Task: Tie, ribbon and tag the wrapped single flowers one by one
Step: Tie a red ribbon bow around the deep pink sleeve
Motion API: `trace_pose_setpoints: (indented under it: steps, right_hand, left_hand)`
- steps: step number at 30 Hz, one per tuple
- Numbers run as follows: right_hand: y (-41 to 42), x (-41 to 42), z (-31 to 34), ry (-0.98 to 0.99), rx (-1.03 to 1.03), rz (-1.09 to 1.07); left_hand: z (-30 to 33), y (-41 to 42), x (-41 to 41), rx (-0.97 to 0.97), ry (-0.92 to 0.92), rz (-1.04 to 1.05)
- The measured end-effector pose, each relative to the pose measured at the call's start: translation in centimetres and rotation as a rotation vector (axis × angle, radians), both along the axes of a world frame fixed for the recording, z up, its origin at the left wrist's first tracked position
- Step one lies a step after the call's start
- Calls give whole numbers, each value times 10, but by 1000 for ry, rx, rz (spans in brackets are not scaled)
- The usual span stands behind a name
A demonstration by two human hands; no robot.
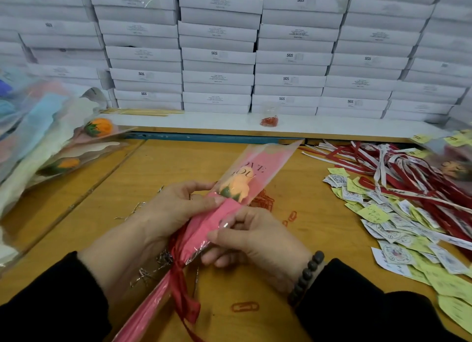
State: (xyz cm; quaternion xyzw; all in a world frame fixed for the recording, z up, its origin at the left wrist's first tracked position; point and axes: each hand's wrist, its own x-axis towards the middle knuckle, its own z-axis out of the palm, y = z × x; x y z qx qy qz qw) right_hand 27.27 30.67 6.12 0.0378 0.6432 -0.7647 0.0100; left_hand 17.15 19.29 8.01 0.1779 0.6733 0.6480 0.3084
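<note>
A: Both hands hold one wrapped flower (237, 188) above the wooden table (178, 163). Left hand (176, 209): fingers curled round the pink sleeve from its left side, thumb laid across the front just under the bloom. Right hand (252, 239): fingers curled under the sleeve from the right, thumb pressed on its front lower down.

B: Orientation of the flower relative to the two grips?

A: Diagonal. Open top of the sleeve points up and right, past both hands; the peach bloom sits just above the left thumb. Stem end runs down and left between the wrists, out toward the bottom edge of the view.

B: Ribbon?

A: Red ribbon (181, 285) is knotted round the gathered neck of the sleeve, just below the hands, tails hanging down. No hand touches it. Whether a tag is on this flower, cannot tell.

B: Supplies?

A: Red and white ribbons (398, 173) lie in a loose heap on the table to the right, well apart from the hands. Paper tags (398, 224), yellow and white, spread in front of that heap. Red paper clip (244, 307) lies on the table near the right wrist. More wrapped flowers (51, 142) are piled at the left. White boxes (217, 55) are stacked along the back.
</note>
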Motion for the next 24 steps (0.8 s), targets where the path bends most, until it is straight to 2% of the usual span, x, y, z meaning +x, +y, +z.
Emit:
trace_pose_setpoints:
  steps: [4,8,11,15,21,24]
  right_hand:
    - [12,-9,0,-108,43,-207]
    - [27,-12,-4,-100,98,-369]
    - [25,-12,-6,-57,118,-333]
    - [16,-12,-6,42,164,-238]
    - [17,-9,-5,101,290,-211]
    - [15,-13,-6,117,240,-222]
  left_hand:
    - [1,-2,5,37,-68,-19]
    - [1,-7,12,-32,-43,-79]
    - [4,-8,16,-113,17,-159]
    - [6,0,7,-250,150,-71]
    - [4,11,-5,-152,-12,-50]
    - [10,11,-12,-104,-28,-86]
